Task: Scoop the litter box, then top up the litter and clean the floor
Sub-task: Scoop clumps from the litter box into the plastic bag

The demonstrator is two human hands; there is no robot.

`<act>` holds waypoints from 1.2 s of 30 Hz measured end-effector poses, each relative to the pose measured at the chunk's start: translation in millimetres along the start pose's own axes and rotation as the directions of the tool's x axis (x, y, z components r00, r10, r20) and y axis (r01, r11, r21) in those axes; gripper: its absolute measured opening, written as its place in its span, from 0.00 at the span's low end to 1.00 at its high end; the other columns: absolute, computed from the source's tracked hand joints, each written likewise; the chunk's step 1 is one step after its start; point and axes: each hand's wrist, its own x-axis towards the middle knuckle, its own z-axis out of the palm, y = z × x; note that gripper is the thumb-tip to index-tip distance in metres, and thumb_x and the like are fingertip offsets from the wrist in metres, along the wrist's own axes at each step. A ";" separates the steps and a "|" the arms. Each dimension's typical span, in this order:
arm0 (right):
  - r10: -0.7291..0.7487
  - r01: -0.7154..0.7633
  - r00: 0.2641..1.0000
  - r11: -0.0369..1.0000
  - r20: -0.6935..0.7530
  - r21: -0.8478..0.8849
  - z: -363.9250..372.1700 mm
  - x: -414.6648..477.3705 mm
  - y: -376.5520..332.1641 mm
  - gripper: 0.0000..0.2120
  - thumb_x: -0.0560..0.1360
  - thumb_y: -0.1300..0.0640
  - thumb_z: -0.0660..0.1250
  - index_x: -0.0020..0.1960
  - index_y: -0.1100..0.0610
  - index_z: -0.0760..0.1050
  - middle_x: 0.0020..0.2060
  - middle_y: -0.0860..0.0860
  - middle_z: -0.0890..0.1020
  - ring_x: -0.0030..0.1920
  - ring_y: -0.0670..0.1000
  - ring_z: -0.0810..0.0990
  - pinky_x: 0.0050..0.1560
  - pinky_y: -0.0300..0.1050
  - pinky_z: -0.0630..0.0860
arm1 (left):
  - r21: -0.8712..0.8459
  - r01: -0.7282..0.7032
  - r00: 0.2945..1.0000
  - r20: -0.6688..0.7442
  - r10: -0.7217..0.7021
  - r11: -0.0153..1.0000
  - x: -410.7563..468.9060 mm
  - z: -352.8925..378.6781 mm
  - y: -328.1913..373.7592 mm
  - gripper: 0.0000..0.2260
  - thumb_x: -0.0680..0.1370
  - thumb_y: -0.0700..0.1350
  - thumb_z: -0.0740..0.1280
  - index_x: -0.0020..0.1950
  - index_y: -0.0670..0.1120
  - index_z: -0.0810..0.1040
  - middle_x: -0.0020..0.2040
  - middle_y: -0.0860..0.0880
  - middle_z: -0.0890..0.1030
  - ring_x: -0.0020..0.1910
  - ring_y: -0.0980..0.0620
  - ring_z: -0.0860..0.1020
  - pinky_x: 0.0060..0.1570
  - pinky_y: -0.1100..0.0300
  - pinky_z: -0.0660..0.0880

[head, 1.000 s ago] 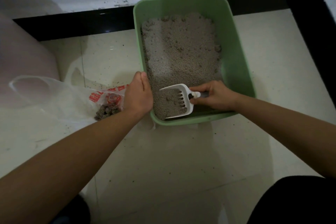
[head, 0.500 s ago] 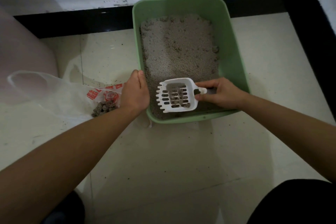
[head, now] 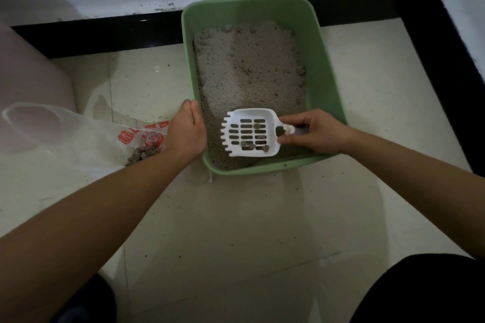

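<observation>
A green litter box (head: 329, 78) stands on the pale tiled floor against the wall, holding grey litter (head: 249, 68). My right hand (head: 317, 131) grips the handle of a white slotted scoop (head: 249, 132), held level above the box's near end. A few dark clumps lie on the scoop's slots; most loose litter has sifted through. My left hand (head: 186, 131) grips the box's near left rim. A clear plastic bag (head: 78, 134) with red print lies on the floor to the left, with dark clumps (head: 141, 155) in it.
A pale rounded object (head: 29, 81) stands at the far left. A black border strip (head: 105, 34) runs along the wall and down the right side. Stray litter grains dot the floor (head: 236, 231) near the box. My dark-clothed knees show at the bottom corners.
The scoop rose out of the litter with a full load, and the loose litter sifted through, leaving a few clumps. My left hand stayed on the box rim.
</observation>
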 end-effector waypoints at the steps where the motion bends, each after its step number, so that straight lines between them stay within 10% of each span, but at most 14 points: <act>1: 0.000 0.000 1.000 1.000 0.007 -0.012 -0.2 -0.3 0.1 0.20 0.73 0.57 0.75 0.64 0.49 0.79 0.51 0.37 0.84 0.53 0.37 0.82 0.61 0.37 0.76 | 0.002 -0.007 1.000 0.010 0.007 1.000 0.0 -0.8 -0.3 0.15 0.85 0.47 0.49 0.43 0.42 0.65 0.33 0.51 0.65 0.34 0.49 0.65 0.35 0.57 0.54; 15: -0.055 0.056 0.998 0.982 0.015 -0.183 16.7 4.8 -25.6 0.19 0.74 0.48 0.73 0.65 0.42 0.78 0.53 0.39 0.84 0.55 0.39 0.81 0.63 0.50 0.77 | 0.297 -0.276 0.938 0.290 0.189 0.914 7.0 -72.6 -42.7 0.17 0.84 0.54 0.49 0.44 0.48 0.71 0.36 0.50 0.75 0.38 0.46 0.73 0.39 0.55 0.66; 22: -0.025 0.013 0.998 0.975 -0.052 -0.223 10.7 3.5 -41.6 0.18 0.75 0.48 0.72 0.65 0.44 0.78 0.53 0.42 0.84 0.53 0.44 0.82 0.61 0.50 0.77 | 0.431 -0.821 0.570 0.635 0.521 0.374 -15.4 -137.2 -86.6 0.19 0.77 0.55 0.54 0.48 0.45 0.79 0.39 0.44 0.80 0.35 0.45 0.78 0.40 0.55 0.74; 30: -0.101 0.036 0.950 0.976 -0.297 -0.217 7.3 20.2 -116.2 0.18 0.76 0.42 0.68 0.65 0.40 0.77 0.48 0.39 0.84 0.46 0.37 0.81 0.55 0.48 0.77 | 0.366 -0.889 0.457 0.727 0.512 0.274 -34.5 -149.5 -101.3 0.14 0.72 0.55 0.61 0.45 0.48 0.81 0.34 0.50 0.81 0.33 0.50 0.78 0.39 0.58 0.75; 33: -0.244 0.091 0.932 0.873 -0.269 -0.479 39.6 28.8 -157.6 0.17 0.77 0.41 0.64 0.64 0.41 0.78 0.50 0.47 0.85 0.51 0.52 0.82 0.63 0.57 0.73 | 0.336 -0.894 0.448 0.683 0.577 0.296 -39.0 -150.1 -95.9 0.11 0.72 0.51 0.61 0.42 0.46 0.80 0.32 0.49 0.80 0.30 0.48 0.77 0.35 0.59 0.75; 36: -0.461 0.151 0.879 0.515 -0.124 -0.844 89.3 33.7 -189.3 0.13 0.79 0.49 0.62 0.62 0.49 0.77 0.42 0.50 0.83 0.46 0.55 0.81 0.54 0.49 0.70 | 0.326 -0.892 0.452 0.644 0.617 0.313 -40.5 -153.2 -92.4 0.10 0.71 0.48 0.61 0.40 0.45 0.79 0.30 0.48 0.78 0.28 0.48 0.75 0.31 0.61 0.73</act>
